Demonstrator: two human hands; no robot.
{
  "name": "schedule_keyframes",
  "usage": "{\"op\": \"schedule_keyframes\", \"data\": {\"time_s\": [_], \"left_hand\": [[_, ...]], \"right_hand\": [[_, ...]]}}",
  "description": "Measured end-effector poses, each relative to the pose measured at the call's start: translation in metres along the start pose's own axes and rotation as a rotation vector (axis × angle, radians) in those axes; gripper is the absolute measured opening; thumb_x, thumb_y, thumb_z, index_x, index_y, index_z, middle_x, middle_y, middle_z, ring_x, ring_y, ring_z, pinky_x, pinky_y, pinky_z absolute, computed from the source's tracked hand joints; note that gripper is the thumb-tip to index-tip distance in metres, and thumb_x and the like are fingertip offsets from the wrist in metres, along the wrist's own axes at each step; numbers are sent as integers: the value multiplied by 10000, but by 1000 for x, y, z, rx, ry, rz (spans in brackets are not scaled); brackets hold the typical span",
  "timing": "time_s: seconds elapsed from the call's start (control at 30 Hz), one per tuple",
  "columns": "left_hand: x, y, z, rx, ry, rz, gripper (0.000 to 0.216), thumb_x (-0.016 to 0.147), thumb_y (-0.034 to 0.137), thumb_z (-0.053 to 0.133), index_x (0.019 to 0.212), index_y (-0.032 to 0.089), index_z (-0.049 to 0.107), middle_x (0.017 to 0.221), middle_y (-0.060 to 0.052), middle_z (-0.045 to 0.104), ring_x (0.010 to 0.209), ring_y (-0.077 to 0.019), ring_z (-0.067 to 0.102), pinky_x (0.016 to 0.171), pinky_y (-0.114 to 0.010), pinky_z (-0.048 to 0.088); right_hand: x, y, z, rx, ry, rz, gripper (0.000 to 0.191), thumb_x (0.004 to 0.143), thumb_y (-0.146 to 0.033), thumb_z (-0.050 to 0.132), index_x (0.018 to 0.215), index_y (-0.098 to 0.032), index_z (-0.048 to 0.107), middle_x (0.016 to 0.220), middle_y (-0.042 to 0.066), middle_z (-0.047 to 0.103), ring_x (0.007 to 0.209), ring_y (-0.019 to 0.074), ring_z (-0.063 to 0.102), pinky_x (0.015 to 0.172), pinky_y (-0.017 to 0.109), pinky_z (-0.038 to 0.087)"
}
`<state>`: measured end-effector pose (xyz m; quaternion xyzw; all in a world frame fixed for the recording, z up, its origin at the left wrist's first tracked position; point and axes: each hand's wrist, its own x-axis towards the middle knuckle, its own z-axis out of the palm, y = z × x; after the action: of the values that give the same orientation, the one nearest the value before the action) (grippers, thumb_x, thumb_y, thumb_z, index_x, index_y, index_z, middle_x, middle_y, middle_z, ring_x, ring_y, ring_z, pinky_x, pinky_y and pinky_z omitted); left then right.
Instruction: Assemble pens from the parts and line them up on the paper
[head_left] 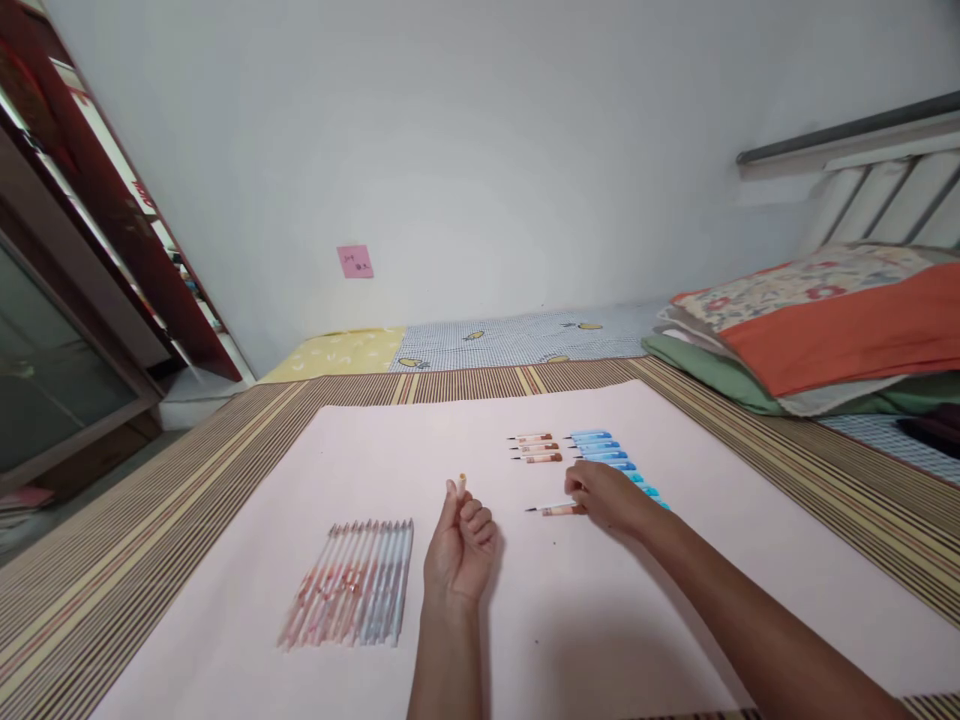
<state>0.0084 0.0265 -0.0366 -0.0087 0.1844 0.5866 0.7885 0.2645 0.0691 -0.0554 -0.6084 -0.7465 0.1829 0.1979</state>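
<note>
My left hand (pixel 463 545) rests palm up on the pale pink sheet (pixel 360 450), fingers curled, pinching a small tan cap (pixel 462 484) upright. My right hand (pixel 606 494) lies further right, fingers closed on a thin pen refill with a brown grip (pixel 551 509) that lies flat on the sheet. Beyond it three similar brown-grip refills (pixel 535 447) lie in a row. To their right runs a row of several blue pen parts (pixel 604 452), partly hidden by my right hand. A row of several clear pen barrels (pixel 356 592) lies left of my left hand.
The pink sheet covers a striped mat (pixel 135 530) on a bed. Folded bedding and an orange pillow (pixel 832 325) are piled at the right. A white wall with a pink note (pixel 355 261) stands behind; a dark cabinet (pixel 67 300) stands at the left.
</note>
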Motion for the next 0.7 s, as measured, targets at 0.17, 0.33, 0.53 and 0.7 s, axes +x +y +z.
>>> {"op": "schedule_keyframes", "data": {"time_s": [0.17, 0.33, 0.53, 0.7], "left_hand": [[3, -3, -1, 0, 73, 20, 214, 996, 230, 557, 802, 142, 583, 603, 47, 467, 448, -39, 426, 397, -138, 309], [7, -4, 0, 26, 144, 61, 208, 1004, 130, 492, 819, 114, 587, 660, 8, 542, 491, -40, 466, 433, -131, 361], [8, -6, -4, 5, 48, -1, 247, 1002, 136, 470, 778, 123, 573, 622, 31, 454, 472, -46, 421, 434, -148, 340], [6, -6, -7, 17, 10, -19, 228, 1003, 195, 513, 794, 131, 579, 577, 65, 373, 427, -39, 362, 398, -146, 279]], "right_hand": [[2, 4, 8, -52, -49, -13, 201, 623, -7, 562, 582, -194, 499, 758, 14, 620, 702, 155, 518, 613, 276, 271], [2, -2, 3, -20, -15, -20, 196, 626, -33, 568, 587, -203, 479, 721, 8, 604, 654, 146, 494, 599, 275, 290], [-5, -30, -16, 470, 329, 47, 85, 797, -307, 555, 783, -224, 570, 633, -22, 571, 601, 159, 528, 563, 277, 396], [-23, -82, -27, 1104, 626, 82, 308, 721, -453, 760, 862, -196, 667, 616, -21, 586, 584, 139, 538, 570, 287, 466]]}}
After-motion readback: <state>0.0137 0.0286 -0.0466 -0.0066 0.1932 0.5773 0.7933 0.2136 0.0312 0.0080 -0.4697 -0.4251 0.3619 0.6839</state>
